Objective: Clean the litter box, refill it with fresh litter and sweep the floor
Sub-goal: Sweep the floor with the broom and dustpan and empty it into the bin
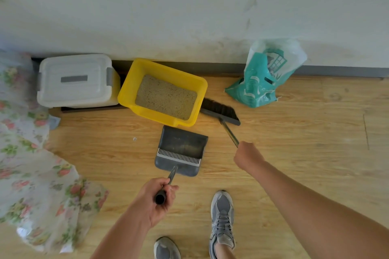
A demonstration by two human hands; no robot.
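Observation:
A yellow litter box holding tan litter stands on the wood floor by the wall. Just in front of it lies a grey dustpan with a white comb edge; my left hand grips its long handle. My right hand grips the handle of a broom whose dark bristle head rests on the floor against the box's right side. A teal litter bag inside clear plastic sits to the right by the wall.
A white lidded storage bin stands left of the litter box. A floral plastic sheet covers something along the left edge. My grey shoes stand at the bottom. A small speck lies on the floor.

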